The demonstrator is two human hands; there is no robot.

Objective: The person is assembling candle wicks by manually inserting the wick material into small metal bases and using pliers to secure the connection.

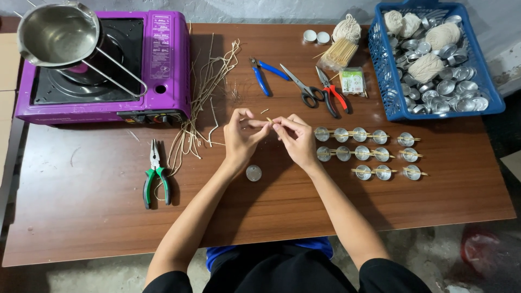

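Both hands meet over the counter [81,217] middle, fingertips pinched together on a thin stick [269,120] held between them. Left hand [242,135] thumb and forefinger pinch one end, right hand [294,137] pinches the other; other fingers curled. Nearest, just below left hand: one empty metal cup [253,173], not touched. Left of the hands: green pliers [156,176] lying flat. Just right of right hand: rows of cups [362,153] with sticks laid across their tops. Beyond left hand: loose pile of wicks [203,100] running toward a purple stove [168,65] with a steel pot [57,35] on it. Beyond the hands: blue pliers [264,75], scissors [304,87], red cutters [332,92], small packet [353,81], stick bundle [337,53], string ball [347,28]. Far right: blue basket [382,70] of cups and string.
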